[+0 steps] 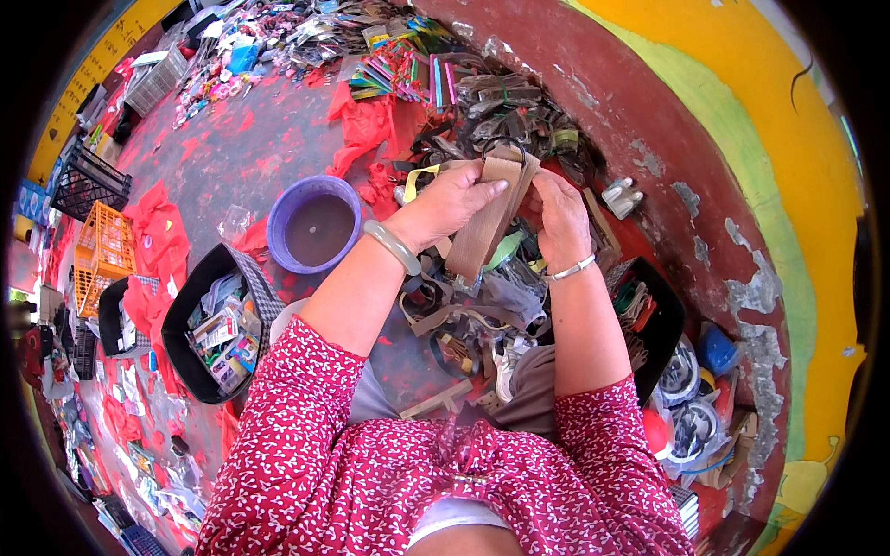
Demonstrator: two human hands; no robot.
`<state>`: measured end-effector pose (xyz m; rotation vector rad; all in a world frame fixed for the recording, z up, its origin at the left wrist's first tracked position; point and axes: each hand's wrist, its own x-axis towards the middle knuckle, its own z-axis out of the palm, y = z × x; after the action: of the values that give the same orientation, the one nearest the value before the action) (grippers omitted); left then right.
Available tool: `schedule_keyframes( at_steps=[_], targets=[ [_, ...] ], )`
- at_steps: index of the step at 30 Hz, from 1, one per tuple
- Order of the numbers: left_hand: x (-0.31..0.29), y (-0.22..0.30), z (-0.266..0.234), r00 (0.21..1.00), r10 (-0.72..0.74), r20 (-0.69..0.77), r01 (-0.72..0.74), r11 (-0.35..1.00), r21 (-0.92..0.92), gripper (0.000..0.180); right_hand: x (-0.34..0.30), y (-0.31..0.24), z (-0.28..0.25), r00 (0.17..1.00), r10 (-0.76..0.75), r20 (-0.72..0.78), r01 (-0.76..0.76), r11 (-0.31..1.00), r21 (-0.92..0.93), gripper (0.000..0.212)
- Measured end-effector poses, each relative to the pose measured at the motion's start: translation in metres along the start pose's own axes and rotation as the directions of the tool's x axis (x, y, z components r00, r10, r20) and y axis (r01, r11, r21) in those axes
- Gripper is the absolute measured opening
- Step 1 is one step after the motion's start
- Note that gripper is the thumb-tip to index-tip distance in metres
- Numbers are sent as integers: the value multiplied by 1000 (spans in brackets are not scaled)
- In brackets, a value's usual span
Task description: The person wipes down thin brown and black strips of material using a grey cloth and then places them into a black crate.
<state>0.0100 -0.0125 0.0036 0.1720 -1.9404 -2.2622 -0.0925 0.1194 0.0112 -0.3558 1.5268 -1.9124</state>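
Observation:
Out in front of me hangs a folded flat brown belt (482, 232), its upper end lying against a dark round ring. My left hand (454, 196) pinches it from the left, thumb laid across the strap near the top. On the other side my right hand (560, 215) has its fingers curled at the belt's upper right edge; the fingertips are partly hidden behind it. Below and around the hands lies a jumble of belts and straps (454, 315), along with clear plastic wrapping (519, 301). Dark bundled straps (505, 102) are heaped beyond them.
A purple basin (278, 232) of murky water stands left of my arm. Black bins (176, 320) and an orange crate (102, 250) are farther left. The peeling red wall (686, 148) curves along the right, with another black bin (669, 320) beside my right forearm.

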Motion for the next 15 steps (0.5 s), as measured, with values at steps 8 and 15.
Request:
schedule_keyframes(
  at_steps=[8, 15],
  targets=[
    [4, -4, -8, 995, 99, 12, -99, 974, 204, 33, 2, 7, 3, 980, -191, 54, 194, 979, -57, 30],
    [4, -3, -8, 987, 135, 85, -149, 972, 184, 35, 1, 12, 1, 983, -122, 140, 106, 987, 117, 28]
  ],
)
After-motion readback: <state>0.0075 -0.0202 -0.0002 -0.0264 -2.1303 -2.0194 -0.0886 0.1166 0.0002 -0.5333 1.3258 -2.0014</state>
